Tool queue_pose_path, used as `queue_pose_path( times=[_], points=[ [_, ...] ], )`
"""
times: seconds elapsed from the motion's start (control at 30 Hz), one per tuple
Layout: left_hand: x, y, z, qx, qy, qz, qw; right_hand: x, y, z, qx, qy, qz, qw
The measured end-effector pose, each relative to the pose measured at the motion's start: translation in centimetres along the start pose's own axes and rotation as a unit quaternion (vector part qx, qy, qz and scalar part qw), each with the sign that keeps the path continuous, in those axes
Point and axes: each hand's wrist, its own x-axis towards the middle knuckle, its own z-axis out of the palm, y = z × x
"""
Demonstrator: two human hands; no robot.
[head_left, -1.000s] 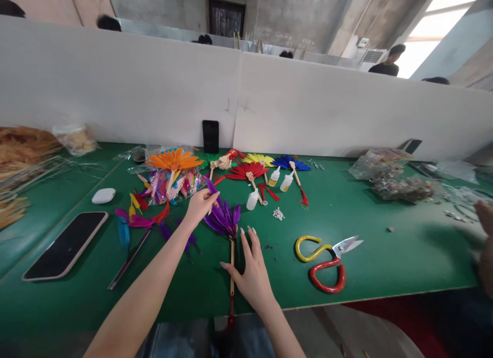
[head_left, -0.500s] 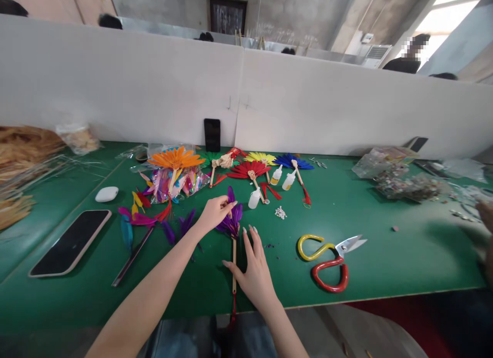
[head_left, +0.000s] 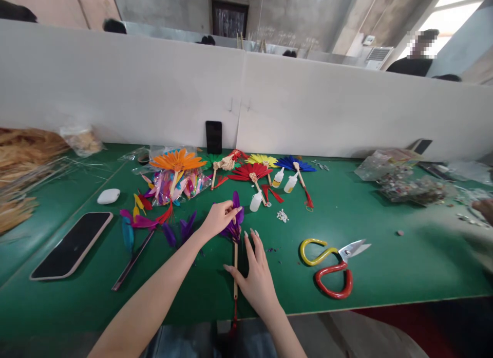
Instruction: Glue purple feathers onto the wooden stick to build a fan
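Head view: the purple fan (head_left: 234,232) lies flat on the green tabletop (head_left: 285,291), a little below the centre of the frame and between the two hands. Its long axis runs almost straight up and down the picture: the feathers point toward the middle of the frame, the pale handle (head_left: 235,254) comes down from them, and the red tassel (head_left: 234,319) trails at the lower edge, by the rim of the tabletop.

The left hand (head_left: 219,219) comes in from the lower left and is the nearer one to the feathers. Its thumb and fingers are drawn narrow, seemingly pinching an upright purple feather (head_left: 235,199) whose tip shows above them; whether that feather is loose or joined to the rest I cannot tell.

The right hand (head_left: 256,273) comes up from the lower right and is the nearer one to the handle. It is spread wide, with the thumb reaching leftward across the handle and the fingertips just right of the feather base. It grips nothing that shows, and whether the thumb presses or only hovers is unclear.

Loose purple feathers (head_left: 187,227) lie left of the fan, near the left forearm, while the scissors (head_left: 344,254) lie well apart in the right half of the frame, blades toward the right
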Motion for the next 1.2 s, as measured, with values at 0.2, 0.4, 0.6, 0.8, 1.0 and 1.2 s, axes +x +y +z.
queue_pose_path(
  times=[0.2, 0.4, 0.6, 0.8, 1.0, 1.2],
  points=[
    [0.0, 0.0, 0.2, -0.013, -0.009, -0.011, 1.000, 0.0, 0.1, 0.0, 0.001, 0.003, -0.004, 1.000],
    [-0.1, 0.2, 0.3, -0.027, -0.022, -0.004, 0.999, 0.0, 0.1, 0.1, 0.003, -0.007, 0.000, 1.000],
    [-0.1, 0.4, 0.3, -0.038, -0.032, -0.005, 0.999, 0.0, 0.1, 0.1, 0.002, -0.008, 0.003, 1.000],
    [0.0, 0.6, -0.6, -0.055, -0.011, -0.003, 0.998, 0.0, 0.1, 0.1, 0.001, -0.005, 0.004, 1.000],
    [-0.1, 0.5, -0.6, -0.035, -0.009, 0.005, 0.999, 0.0, 0.1, 0.1, 0.004, -0.009, 0.006, 1.000],
    [-0.7, 1.7, -0.2, 0.008, -0.014, 0.077, 0.997, 0.0, 0.2, 0.2, 0.008, -0.008, 0.005, 1.000]
  ],
)
